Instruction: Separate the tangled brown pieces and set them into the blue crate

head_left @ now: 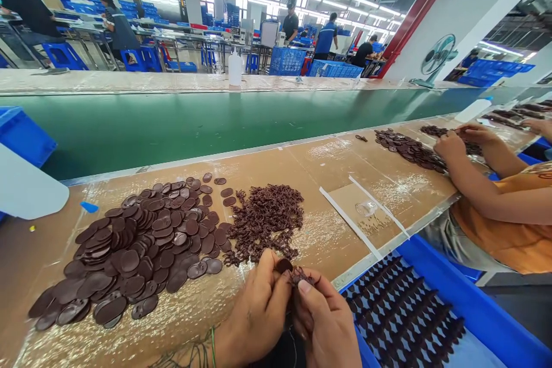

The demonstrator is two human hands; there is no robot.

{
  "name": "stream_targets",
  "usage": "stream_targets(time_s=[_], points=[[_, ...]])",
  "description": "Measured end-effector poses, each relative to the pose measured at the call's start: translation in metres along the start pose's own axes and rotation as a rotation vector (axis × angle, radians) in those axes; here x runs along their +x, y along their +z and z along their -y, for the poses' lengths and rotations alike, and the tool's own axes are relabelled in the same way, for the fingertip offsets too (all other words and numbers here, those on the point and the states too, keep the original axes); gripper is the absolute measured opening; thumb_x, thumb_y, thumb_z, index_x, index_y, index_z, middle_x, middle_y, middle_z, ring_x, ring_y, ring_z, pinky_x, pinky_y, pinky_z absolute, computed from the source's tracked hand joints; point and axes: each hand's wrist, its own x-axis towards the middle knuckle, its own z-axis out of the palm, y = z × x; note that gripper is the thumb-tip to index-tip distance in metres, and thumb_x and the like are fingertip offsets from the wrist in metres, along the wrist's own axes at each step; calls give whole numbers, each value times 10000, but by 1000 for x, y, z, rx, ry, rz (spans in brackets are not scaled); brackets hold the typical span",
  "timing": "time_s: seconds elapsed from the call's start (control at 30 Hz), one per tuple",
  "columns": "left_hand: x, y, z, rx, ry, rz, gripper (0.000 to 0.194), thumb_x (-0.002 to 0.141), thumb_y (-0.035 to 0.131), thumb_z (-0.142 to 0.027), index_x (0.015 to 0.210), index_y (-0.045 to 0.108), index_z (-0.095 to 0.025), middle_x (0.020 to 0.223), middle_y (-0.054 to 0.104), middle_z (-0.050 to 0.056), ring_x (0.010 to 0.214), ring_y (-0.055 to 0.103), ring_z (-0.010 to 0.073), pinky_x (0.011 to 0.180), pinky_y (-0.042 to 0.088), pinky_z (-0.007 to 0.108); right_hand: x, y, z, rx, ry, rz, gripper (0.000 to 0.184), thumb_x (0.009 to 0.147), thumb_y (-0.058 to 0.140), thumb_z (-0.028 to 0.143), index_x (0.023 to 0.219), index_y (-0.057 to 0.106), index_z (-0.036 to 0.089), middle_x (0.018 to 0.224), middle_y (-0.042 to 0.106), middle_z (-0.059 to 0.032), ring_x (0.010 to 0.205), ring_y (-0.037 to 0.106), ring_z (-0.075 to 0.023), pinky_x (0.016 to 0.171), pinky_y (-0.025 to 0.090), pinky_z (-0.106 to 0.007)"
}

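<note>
At the table's front edge, my left hand (261, 305) is closed on a dark brown oval disc (283, 266), held between thumb and fingers. My right hand (325, 316) pinches a small, curly dark brown piece (301, 277) against or right beside the disc. The fingers hide how the two meet. Just beyond my hands lies a heap of small curly brown pieces (271, 213). To its left spreads a large pile of flat brown oval discs (146, 241), some of them glossy.
A blue tray (487, 310) at lower right holds rows of brown parts. A green conveyor belt (207, 121) runs behind the tan tabletop (302, 167). White bottles (26, 184) and a blue bin (26, 132) stand left. A co-worker's hands (452, 146) work at right.
</note>
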Motion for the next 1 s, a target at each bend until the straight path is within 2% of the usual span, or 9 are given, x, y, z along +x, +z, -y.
stream_targets(time_s=[0.1,0.2,0.3,0.4,0.57,0.7,0.8,0.9,1.0], points=[[-1,0,1,58,-14,-6,90,987,392,-306,948,441,-242,911,586,37,852,524,221,798,394,359,-1,5,-2,-29,-36,-20,401,621,929,465,799,731,165,573,606,13,435,444,-69,398,357,-157],[-1,1,3,79,-22,-4,67,991,377,-280,967,427,-243,927,597,46,854,526,230,792,393,367,-5,10,1,-56,-48,-23,351,656,908,434,819,756,163,737,714,-50,620,608,-149,533,474,-208],[0,1,2,116,-3,1,59,990,374,-279,976,417,-242,933,598,55,850,529,236,780,388,368,-7,12,5,-87,-48,-11,316,664,899,414,814,766,169,740,720,-43,686,636,-177,632,517,-248],[1,1,3,145,9,2,47,964,379,-210,964,410,-246,902,592,39,816,528,225,745,375,349,-6,11,6,-124,-72,-11,307,664,891,417,805,767,173,747,723,-47,711,645,-196,688,536,-285],[0,2,8,161,28,10,65,960,390,-190,955,407,-252,864,588,16,780,530,212,696,348,327,-5,9,5,-160,-89,-16,319,672,881,429,825,763,175,768,726,-57,734,661,-219,648,536,-283],[-1,4,12,197,27,4,39,967,386,-219,970,407,-251,861,598,30,776,545,221,693,352,331,-6,10,6,-159,-55,-20,330,670,886,432,851,771,181,795,733,-59,745,657,-210,553,488,-228],[-1,5,13,284,22,0,42,961,369,-246,975,408,-252,857,611,58,782,555,248,683,348,346,-6,10,7,-145,-52,-38,345,652,902,429,845,776,173,787,728,-57,684,628,-182,559,491,-231],[-1,6,12,388,2,5,121,954,337,-265,1038,420,-235,879,631,100,828,583,290,694,354,368,-5,8,9,-172,-52,-39,347,656,905,426,856,780,172,697,685,-28,591,566,-144,515,458,-218],[-1,6,11,410,-11,25,147,963,312,-291,1050,416,-233,872,643,111,819,602,303,683,353,371,-3,5,10,-222,-53,-2,352,669,889,451,851,782,169,614,626,-11,572,549,-153,459,407,-210]])
